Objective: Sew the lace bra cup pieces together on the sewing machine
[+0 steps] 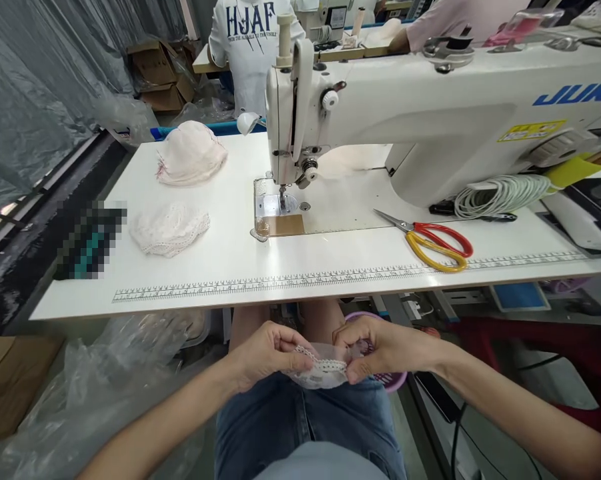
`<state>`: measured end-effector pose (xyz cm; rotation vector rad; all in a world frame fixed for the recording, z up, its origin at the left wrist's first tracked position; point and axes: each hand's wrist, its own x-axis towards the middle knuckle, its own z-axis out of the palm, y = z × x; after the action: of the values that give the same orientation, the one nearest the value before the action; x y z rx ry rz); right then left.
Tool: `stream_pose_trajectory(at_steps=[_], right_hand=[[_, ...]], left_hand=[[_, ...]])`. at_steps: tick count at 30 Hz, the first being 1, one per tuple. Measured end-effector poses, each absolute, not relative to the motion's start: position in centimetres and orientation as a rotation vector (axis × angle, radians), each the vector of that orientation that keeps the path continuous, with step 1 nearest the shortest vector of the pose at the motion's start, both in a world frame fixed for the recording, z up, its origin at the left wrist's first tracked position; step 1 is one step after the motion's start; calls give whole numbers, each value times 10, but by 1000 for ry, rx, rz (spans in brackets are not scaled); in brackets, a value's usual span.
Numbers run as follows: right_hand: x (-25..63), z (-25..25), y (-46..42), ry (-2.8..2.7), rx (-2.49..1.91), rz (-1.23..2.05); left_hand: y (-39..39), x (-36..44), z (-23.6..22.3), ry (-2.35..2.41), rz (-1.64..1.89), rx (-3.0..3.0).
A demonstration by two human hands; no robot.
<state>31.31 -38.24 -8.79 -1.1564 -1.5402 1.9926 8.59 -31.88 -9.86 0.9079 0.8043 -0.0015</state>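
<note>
Over my lap, below the table's front edge, my left hand (265, 353) and my right hand (380, 347) both pinch a small white piece of sheer fabric with a lace trim (323, 370). Fingers of each hand are closed on its top edge, the left at its left end, the right at its right end. The piece hangs over my denim-covered thighs. A purple basket (393, 381) shows just behind my right hand.
A white Juki sewing machine (430, 113) stands on the white table (220, 260). Red and yellow scissors (430, 240) lie at the right. Two piles of lace pieces (170, 230) (190, 153) lie at the left. Clear plastic bags sit lower left. Other people stand beyond the table.
</note>
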Motion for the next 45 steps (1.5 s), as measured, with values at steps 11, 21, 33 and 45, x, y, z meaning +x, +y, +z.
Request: stream_pose_trajectory(at_steps=[11,21,33,45], right_hand=[[317,-110,-393,-1464,-1081,2059],[319,-115,-398,-1466,-1043,2063],[318,-117,-398,-1503,-1080,2032],[305,-129,-398,-1550,-1054,2040]], left_hand=[[-330,74,-115,726,76,620],[-330,68,-124,712,40,628],[-333,55,-141,834,133,544],[-335,53,-147,822,60,645]])
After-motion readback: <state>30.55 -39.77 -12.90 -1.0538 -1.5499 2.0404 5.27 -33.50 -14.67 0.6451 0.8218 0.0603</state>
